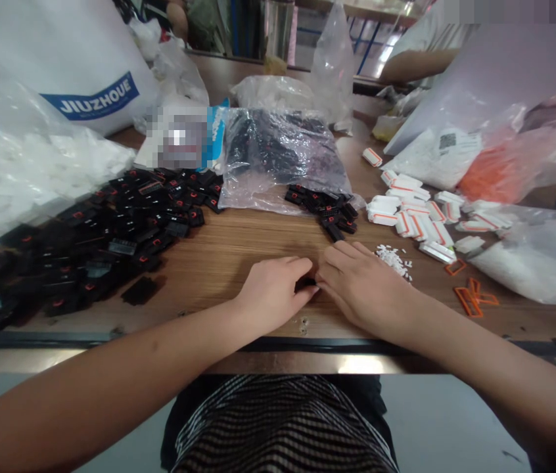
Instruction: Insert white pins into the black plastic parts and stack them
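Above the wooden table, near its front edge, my two hands meet. My left hand pinches a small black plastic part, mostly hidden between the fingers. The bent fingers of my right hand press against the same part from the other side. Just beyond my right hand lies a small heap of tiny white pieces. Behind it is a small pile of black parts with red marks.
A large heap of black parts spreads across the left. White cases with orange trim and loose orange frames lie right. A clear bag of black parts stands behind. A JIUZHOUE sack leans at back left.
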The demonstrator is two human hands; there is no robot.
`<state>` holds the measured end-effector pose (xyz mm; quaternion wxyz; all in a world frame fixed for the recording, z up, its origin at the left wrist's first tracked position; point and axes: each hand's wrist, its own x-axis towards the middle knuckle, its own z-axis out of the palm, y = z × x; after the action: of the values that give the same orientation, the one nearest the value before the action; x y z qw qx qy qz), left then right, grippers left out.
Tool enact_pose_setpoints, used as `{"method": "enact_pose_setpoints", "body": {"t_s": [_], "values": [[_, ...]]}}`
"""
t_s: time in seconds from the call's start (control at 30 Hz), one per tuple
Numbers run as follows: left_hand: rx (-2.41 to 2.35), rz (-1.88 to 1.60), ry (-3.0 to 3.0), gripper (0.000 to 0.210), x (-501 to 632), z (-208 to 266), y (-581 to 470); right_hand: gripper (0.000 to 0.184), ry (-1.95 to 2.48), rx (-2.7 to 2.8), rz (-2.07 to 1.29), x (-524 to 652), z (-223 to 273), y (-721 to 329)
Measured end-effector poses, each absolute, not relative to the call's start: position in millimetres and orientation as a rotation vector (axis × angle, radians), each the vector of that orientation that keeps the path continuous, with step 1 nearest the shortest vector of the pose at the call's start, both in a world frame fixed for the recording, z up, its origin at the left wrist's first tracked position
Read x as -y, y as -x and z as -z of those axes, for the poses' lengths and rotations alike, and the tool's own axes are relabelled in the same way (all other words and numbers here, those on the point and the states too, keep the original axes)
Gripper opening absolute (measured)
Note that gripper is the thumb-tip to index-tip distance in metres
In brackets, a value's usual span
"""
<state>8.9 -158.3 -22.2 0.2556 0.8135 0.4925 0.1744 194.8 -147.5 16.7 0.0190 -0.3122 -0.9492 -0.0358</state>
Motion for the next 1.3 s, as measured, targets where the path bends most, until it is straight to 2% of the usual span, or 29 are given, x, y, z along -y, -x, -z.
{"method": "enact_pose_setpoints", "body": {"t_s": [0.1, 0.23, 0.8, 1.13, 1.3], "values": [[-1.348, -0.498, -2.121, 0.011, 158, 22, -9, 0.024, 1.031, 2.852, -0.050, 149, -13, -196], [-1.354, -0.520, -2.094, 0.018, 159, 23, -10, 0.024, 1.072, 2.745, -0.279, 150, -11, -203], [-1.336, -0.555, -2.099, 0.017, 161, 23, -10, 0.016, 1.030, 2.620, -0.276, 160, -3, -211], [-1.302, -0.575, -2.077, 0.013, 161, 23, -10, 0.005, 1.113, 2.407, -0.713, 154, 2, -213], [-1.305, -0.580, -2.101, 0.013, 161, 24, -10, 0.005, 1.095, 2.294, -0.821, 157, 12, -214]]}}
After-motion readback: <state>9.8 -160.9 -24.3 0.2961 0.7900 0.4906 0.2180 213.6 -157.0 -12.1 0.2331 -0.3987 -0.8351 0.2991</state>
